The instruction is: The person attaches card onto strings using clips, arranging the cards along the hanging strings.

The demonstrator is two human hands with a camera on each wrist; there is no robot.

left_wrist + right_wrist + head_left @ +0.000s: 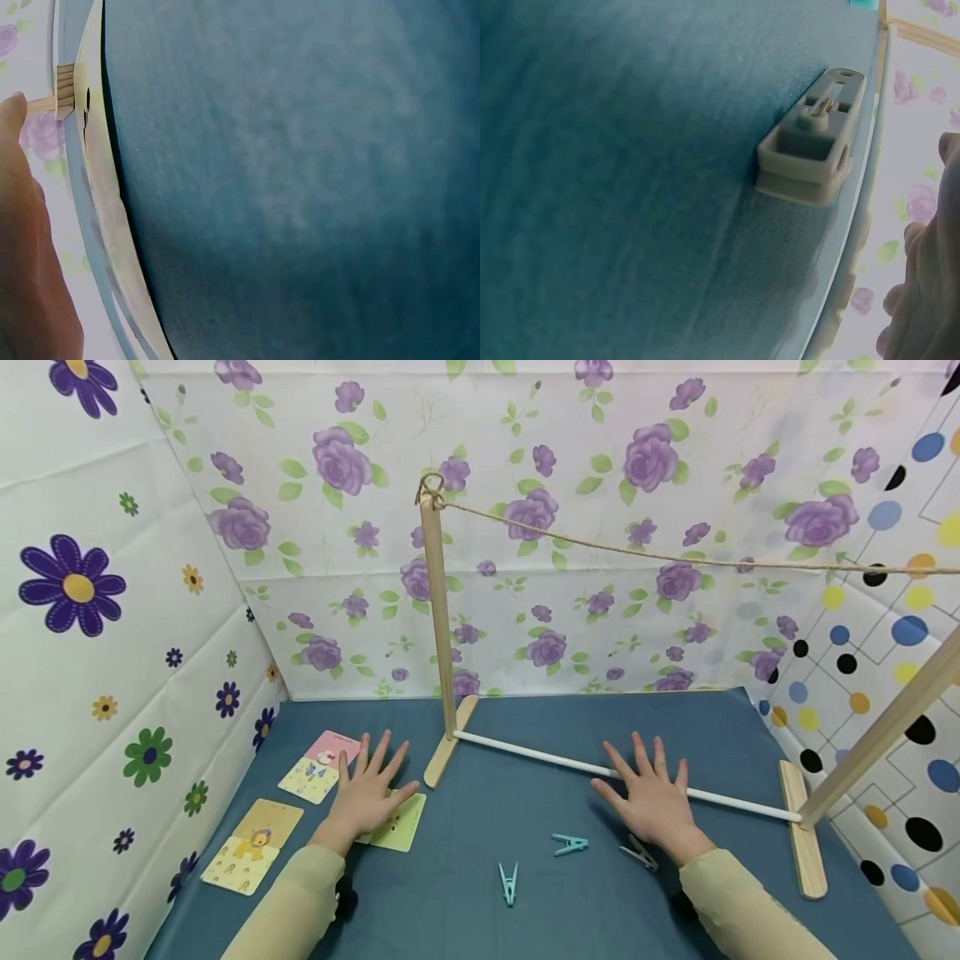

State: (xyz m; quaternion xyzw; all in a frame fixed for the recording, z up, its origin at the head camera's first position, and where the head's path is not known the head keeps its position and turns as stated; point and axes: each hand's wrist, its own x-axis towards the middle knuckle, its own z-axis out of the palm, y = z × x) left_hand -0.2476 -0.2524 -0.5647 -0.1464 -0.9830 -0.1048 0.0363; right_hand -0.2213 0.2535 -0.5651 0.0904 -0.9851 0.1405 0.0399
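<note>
Well, a grey clothespin (pixel 810 142), hollow on top.

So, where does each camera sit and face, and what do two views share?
Head: worn on the head, facing forward and down at the blue cloth; both sleeves, left hand and right hand show.
Left wrist: worn there, facing the cloth; that hand partly shows at left.
Right wrist: worn there, facing the grey clothespin; that hand partly shows at right.
Head and right wrist share that clothespin.

Bright, even light fills the head view; the wrist views blur.
</note>
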